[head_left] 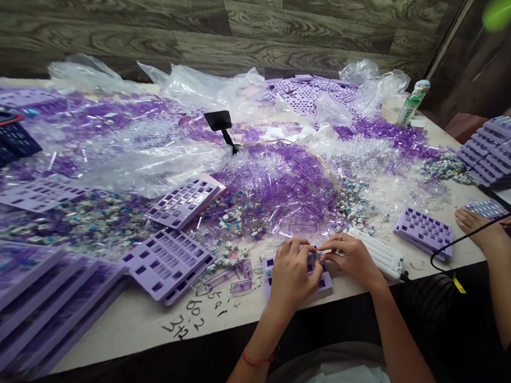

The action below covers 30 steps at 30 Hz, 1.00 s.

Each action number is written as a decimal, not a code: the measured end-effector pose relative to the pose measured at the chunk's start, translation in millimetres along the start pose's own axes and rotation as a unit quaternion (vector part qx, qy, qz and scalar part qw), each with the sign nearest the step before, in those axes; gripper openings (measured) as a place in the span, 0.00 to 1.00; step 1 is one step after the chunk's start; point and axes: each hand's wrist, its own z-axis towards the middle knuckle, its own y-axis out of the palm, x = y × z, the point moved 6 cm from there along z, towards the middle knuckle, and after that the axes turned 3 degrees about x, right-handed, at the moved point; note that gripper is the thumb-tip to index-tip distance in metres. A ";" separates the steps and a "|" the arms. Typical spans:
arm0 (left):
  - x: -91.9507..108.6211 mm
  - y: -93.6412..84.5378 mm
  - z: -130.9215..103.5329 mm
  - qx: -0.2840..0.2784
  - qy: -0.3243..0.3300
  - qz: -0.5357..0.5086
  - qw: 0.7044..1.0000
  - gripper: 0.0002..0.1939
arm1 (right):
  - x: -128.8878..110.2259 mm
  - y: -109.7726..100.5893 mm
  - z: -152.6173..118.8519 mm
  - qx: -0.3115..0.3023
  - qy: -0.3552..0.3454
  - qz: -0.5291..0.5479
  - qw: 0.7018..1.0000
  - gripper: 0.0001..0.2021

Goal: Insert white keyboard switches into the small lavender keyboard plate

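Observation:
A small purple frame (325, 284) with rectangular openings lies at the table's front edge, below the middle of the view. My left hand (292, 272) rests over its left part, fingers curled down onto it. From the right, my right hand (350, 259) reaches to the frame's upper edge, its fingertips drawn together close to my left thumb. What the fingertips hold, if anything, is too small to make out. Just beyond lie clear purple pieces (291, 188) in a heap, with small white and blue parts (356, 205) beside them.
Purple frames (165, 264) and a tall stack (38, 304) stand at left. A white block (378, 254) and another frame (424, 231) lie right, near a person's hands (482, 230) and a black cable. A black holder (219, 121) and green bottle (413, 103) stand farther back.

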 end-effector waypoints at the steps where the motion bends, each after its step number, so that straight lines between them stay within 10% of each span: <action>1: 0.0 -0.2 0.0 0.000 0.000 -0.002 1.000 0.07 | -0.4 -0.8 0.3 0.001 0.004 0.006 1.000 0.09; 30: 0.2 -2.1 1.4 0.006 -0.007 -0.036 0.999 0.10 | 1.3 -1.1 1.9 -0.015 0.026 0.024 0.999 0.11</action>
